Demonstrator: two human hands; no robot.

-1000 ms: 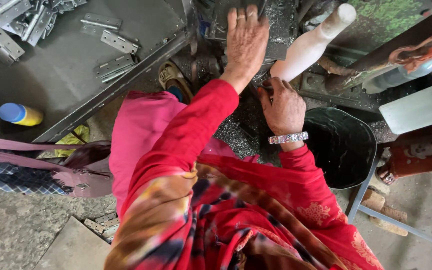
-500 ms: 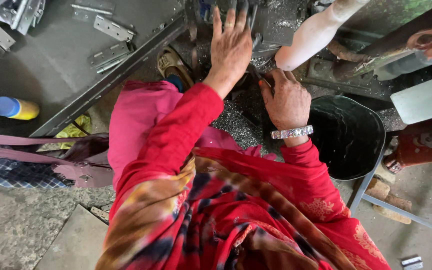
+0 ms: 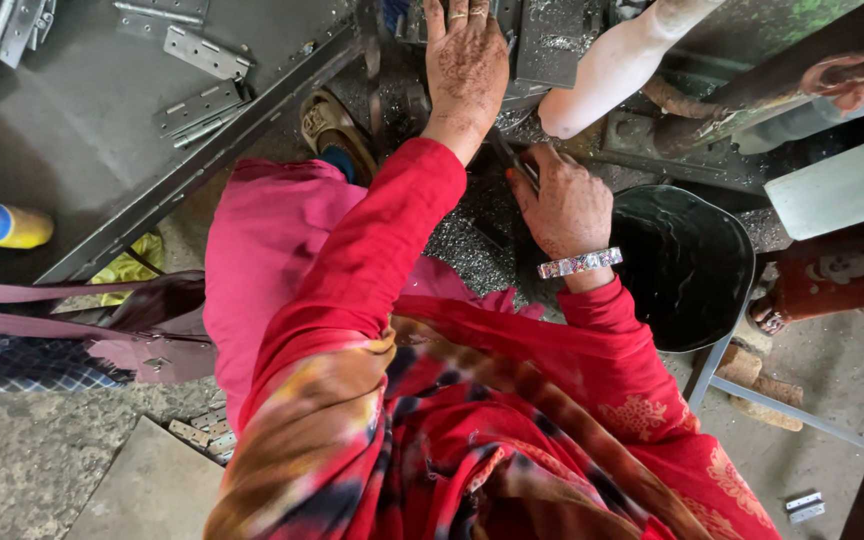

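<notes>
Left hand (image 3: 465,62) flat on metal plate (image 3: 548,40); right hand (image 3: 562,205) grips thin tool (image 3: 508,155).

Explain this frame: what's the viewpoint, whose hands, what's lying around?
One picture, from a camera on the person's head, looking straight down over their red sleeves. No robot here: two bare hands. The left hand lies flat, fingers spread, on a dark metal machine part strewn with metal shavings. The right hand, with a beaded bracelet at the wrist, grips a thin dark piece near the machine; what it is I cannot tell. On the grey tray at upper left lie several metal hinges. A blue-and-yellow bottle sits at the left edge. A black bucket stands by the right hand. A white cylinder juts in above.
</notes>
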